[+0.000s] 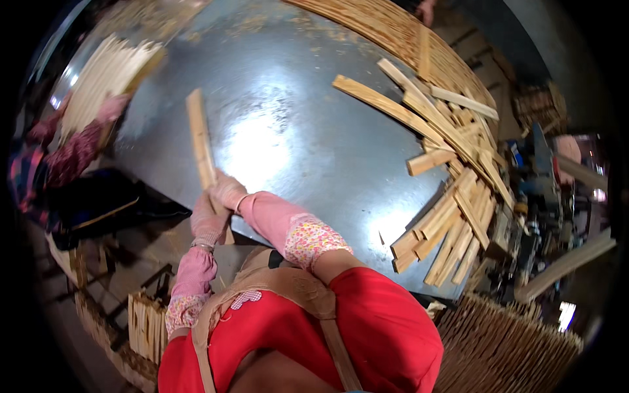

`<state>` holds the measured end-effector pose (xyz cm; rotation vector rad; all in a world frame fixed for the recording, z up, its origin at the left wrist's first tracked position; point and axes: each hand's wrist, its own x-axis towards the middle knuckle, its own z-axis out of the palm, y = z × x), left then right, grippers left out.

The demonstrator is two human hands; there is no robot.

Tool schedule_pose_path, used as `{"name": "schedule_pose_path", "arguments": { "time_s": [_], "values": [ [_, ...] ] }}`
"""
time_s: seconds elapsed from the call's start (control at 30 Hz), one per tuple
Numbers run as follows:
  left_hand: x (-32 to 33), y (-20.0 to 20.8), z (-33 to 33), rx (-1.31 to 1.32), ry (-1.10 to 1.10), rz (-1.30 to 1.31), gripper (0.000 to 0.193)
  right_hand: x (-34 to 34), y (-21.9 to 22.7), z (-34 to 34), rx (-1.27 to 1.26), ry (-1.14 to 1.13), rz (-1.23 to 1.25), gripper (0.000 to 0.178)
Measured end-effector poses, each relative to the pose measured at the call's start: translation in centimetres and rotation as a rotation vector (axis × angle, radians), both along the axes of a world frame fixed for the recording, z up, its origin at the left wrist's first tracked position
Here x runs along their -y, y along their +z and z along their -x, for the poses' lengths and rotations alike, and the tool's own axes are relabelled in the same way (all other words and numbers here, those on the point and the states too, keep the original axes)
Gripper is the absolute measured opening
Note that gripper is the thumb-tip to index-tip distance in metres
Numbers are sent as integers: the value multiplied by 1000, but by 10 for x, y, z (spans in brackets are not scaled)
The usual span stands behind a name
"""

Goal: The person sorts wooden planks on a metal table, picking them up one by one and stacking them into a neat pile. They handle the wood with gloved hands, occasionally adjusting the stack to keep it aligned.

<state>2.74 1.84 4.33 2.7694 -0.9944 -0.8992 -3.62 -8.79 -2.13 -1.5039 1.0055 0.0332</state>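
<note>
We are bent over a big round metal table (295,131), its grey top taking up most of the view. Along its far and right rim lies a loose heap of wooden slats (452,177), fanned out and overlapping as if dropped there to be within reach. Off the near right edge, a tight bundle of thin sticks (504,340) stands packed on end, and a machine (537,190) sits just beyond the heap. At the far left, another person's gloved hand (111,108) steadies a pale stack of slats (108,75) at the table's edge.

Near the left rim, we hold a small stack of slats (200,141) that reaches away from us across the top, likely to square it against the flat metal. Our left hand (208,221), in a pink glove, is wrapped shut around the stack's near end. Our right hand (229,191), gloved alike, sits just beyond it, fingers curled and closed on the same stack.
</note>
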Motion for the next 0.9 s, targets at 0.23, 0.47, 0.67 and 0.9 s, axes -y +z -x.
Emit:
{"name": "schedule_pose_path", "arguments": {
  "time_s": [0.23,0.47,0.67,0.9],
  "values": [
    [65,-59,7,76,-45,297,75,137,-5,159,-92,38,453,77],
    [109,-82,54,80,-359,235,80,343,23,422,-647,-325,862,71],
    [195,-68,114,-56,-491,403,61,433,20,505,-1011,-53,836,58],
    [272,-64,185,-760,95,315,44,392,-20,482,0,-467,420,46]
  ]
}}
